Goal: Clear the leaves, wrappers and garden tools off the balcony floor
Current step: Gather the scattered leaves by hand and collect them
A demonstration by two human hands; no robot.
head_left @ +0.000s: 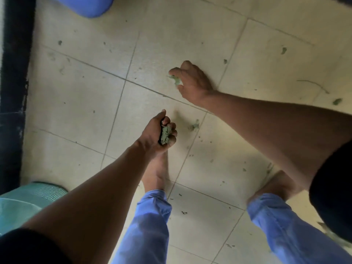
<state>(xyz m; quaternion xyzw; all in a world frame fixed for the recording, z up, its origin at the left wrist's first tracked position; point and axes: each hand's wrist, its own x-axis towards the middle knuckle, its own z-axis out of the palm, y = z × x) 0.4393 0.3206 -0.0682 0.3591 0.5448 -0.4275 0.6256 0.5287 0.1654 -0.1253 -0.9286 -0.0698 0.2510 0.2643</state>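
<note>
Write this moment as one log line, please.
left hand: grips wad of leaves | right hand: reaching onto leaf on tiled floor | more leaf scraps left

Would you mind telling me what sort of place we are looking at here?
Probably a balcony or similar semi-outdoor floor: pale floor tiles strewn with leaf scraps, a dark wall base along one side, and a green mesh basket.
</note>
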